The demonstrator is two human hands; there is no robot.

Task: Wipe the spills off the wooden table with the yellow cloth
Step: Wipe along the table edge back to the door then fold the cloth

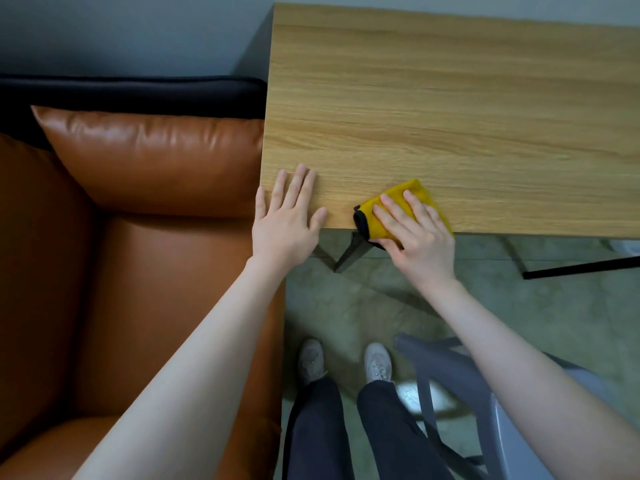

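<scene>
The wooden table [450, 109] fills the upper right of the head view, its near edge running across the middle. A folded yellow cloth [414, 192] with a black trim lies at the table's near left corner, partly hanging over the edge. My right hand [415, 230] lies on top of the cloth with straight fingers, pressing it to the wood. My left hand [287, 216] rests flat on the table's left corner, fingers spread, a short way left of the cloth. No spill shows plainly on the wood.
An orange leather sofa [138, 202] with a black back stands against the table's left side. A grey chair [467, 393] is at my lower right. The table's dark metal legs [571, 268] cross the green floor, where my feet stand.
</scene>
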